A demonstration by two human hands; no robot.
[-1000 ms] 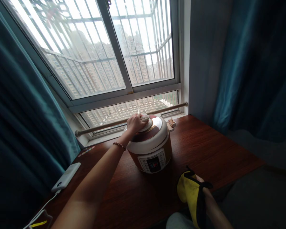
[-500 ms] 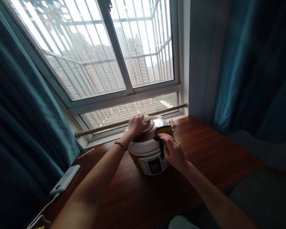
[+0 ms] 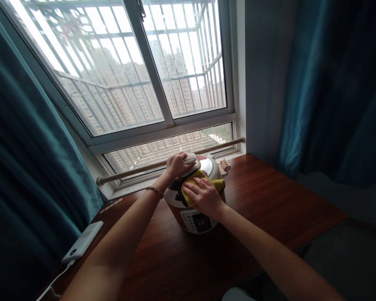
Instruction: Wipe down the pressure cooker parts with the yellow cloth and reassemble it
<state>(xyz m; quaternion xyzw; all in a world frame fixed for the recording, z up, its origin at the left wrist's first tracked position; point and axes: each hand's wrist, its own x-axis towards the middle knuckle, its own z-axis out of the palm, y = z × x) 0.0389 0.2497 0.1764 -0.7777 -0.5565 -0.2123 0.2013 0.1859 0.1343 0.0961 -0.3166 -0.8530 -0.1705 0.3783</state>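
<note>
A round brown and white electric cooker [image 3: 196, 219] stands on the dark wooden table [image 3: 263, 205] near the window. My left hand [image 3: 176, 163] is closed over the white knob handle on top of its lid. My right hand [image 3: 203, 195] lies flat on the front of the lid, fingers together, pressing a yellow cloth [image 3: 217, 184] with a dark edge against it. The control panel with buttons faces me below my right hand.
A white power bank [image 3: 82, 247] with a cable lies at the table's left edge. A wooden rod [image 3: 138, 169] runs along the window sill behind the cooker. Teal curtains [image 3: 28, 167] hang left and right. A small wooden clip sits beside the cooker's back right.
My right hand came up from the lower right with the yellow cloth and now presses it flat on the cooker lid. My left hand stayed on the knob.
</note>
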